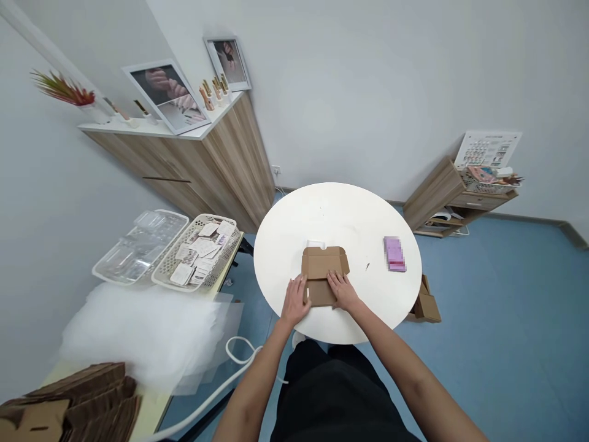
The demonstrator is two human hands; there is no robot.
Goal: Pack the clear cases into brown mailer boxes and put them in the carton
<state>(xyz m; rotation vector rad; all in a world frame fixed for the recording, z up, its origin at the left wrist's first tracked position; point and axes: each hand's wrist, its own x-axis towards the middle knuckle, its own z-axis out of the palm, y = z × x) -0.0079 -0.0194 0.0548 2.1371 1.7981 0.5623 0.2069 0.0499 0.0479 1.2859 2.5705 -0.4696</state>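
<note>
A brown cardboard mailer box [324, 266] lies on the round white table [340, 202], partly folded, with its lid panel flat on the far side. My left hand [296, 301] holds its left side, fingers along the edge and thumb near the front corner. At the right side, my right hand [343, 290] has its fingers over the fold and its thumb by the near corner. Behind the box a small white item [315, 244] shows in part. A purple pack [394, 254], blurred in the picture, rests on the table's right side.
On the left side table are a basket of cards [197, 252], a tray of clear plastic pieces [142, 245], translucent sheets [142, 331] and stacked flat cardboard [92, 399]. A white cable [207, 402] loops nearby. Cardboard [426, 304] stands on the floor at right.
</note>
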